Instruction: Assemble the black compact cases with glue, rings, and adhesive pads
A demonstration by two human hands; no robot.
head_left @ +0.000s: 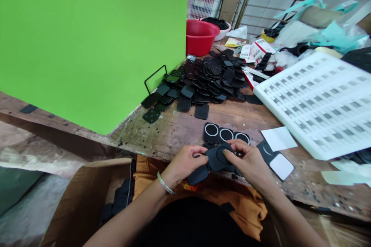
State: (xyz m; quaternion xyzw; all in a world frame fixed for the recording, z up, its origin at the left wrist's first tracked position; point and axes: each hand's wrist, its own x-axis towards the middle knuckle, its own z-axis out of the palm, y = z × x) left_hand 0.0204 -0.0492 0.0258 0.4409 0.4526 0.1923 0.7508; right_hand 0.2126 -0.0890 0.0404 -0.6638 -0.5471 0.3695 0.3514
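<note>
Close to the table's front edge, a dark folding charger pad [215, 159] is held between both hands. My left hand [187, 164] pinches its left side, where one panel [198, 175] hangs lower. The thumb of my right hand [246, 158] presses on the round raised part of the pad, its fingers curled behind the far edge. Just beyond the hands lie three black panels with white rings [211, 129] in a row, partly covered by the fingers. To the right of my right hand rests another dark folding pad with a white panel [281, 166].
A heap of black flat pieces [213, 75] spreads over the table [185, 131]. A green board [95, 42] stands at left. Behind are a red basin [201, 38] and bags. A white foam tray [315, 104] and white card [278, 139] lie right; a cardboard box [84, 197] is lower left.
</note>
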